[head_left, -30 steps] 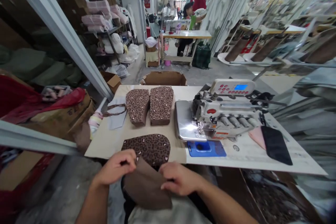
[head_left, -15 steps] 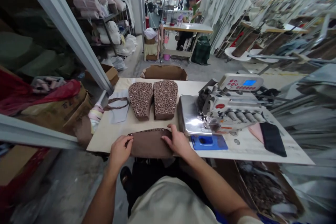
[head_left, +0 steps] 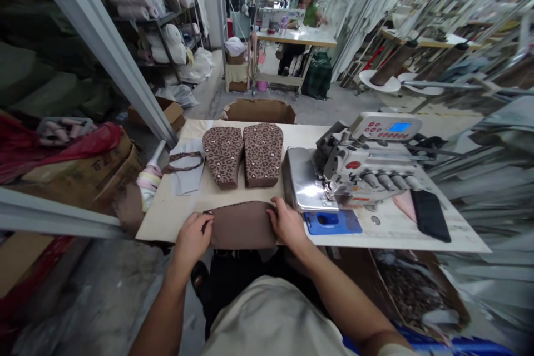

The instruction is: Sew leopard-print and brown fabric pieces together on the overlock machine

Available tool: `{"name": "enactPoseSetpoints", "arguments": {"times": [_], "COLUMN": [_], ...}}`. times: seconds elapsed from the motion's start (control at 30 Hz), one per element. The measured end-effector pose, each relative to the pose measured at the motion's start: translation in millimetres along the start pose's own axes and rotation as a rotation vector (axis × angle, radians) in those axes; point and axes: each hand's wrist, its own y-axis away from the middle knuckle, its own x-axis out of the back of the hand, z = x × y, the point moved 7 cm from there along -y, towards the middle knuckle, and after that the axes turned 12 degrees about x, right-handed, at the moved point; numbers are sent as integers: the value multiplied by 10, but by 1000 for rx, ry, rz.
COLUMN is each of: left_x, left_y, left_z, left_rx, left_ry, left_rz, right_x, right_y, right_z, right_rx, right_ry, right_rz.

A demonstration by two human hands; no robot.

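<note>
A brown fabric piece (head_left: pixel 242 226) lies across the front edge of the table, with a thin strip of leopard print showing along its far edge. My left hand (head_left: pixel 194 235) pinches its left end, and my right hand (head_left: pixel 288 225) grips its right end between thumb and fingers. Beyond it sit two stacks of leopard-print cut pieces, the left stack (head_left: pixel 223 156) and the right stack (head_left: pixel 262 154), side by side. To the right of my right hand stands a white overlock sewing machine (head_left: pixel 362 164) with a shiny metal plate.
A blue plate (head_left: pixel 334 222) lies before the machine. A brown fabric loop (head_left: pixel 184 162) rests on white paper at the left. Black cloth (head_left: pixel 429 216) lies at the right. An open carton (head_left: pixel 258 111) stands behind the table; a metal post (head_left: pixel 104 50) rises at left.
My right thumb has slid outward toward the fabric's right end, and the leopard-print strip along its far edge shows less. The whole view has shifted slightly.
</note>
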Motion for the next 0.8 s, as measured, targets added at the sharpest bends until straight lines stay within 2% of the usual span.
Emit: {"name": "enactPoseSetpoints", "arguments": {"times": [0.13,0.23,0.3,0.4,0.47,0.57,0.63,0.7,0.8], "left_x": [-9,55,70,30,27,69,93,100,58], "left_y": [-74,-162,-196,-179,-139,-77,-68,-93,-164], "left_z": [42,39,40,40,-22,-146,-161,-95,144], "left_rx": [55,124,143,146,232,401,453,465,453], "left_ry": [-148,-244,-222,2,222,561,744,844,888], "left_rz": [-30,55,79,4,-21,37,72,69,-4], "right_x": [76,118,121,110,107,155,248,366,535], "right_y": [-52,-153,-235,-326,-320,-181,-23,152,388], "right_z": [-110,-211,-252,-284,-284,-262,-230,-168,-2], "right_rx": [3,4,9,69,133,234,294,316,269], "right_ry": [120,150,122,52,-53,-326,-520,-667,-764], "right_rz": [-68,-113,-123,-85,-38,45,115,177,245]}}
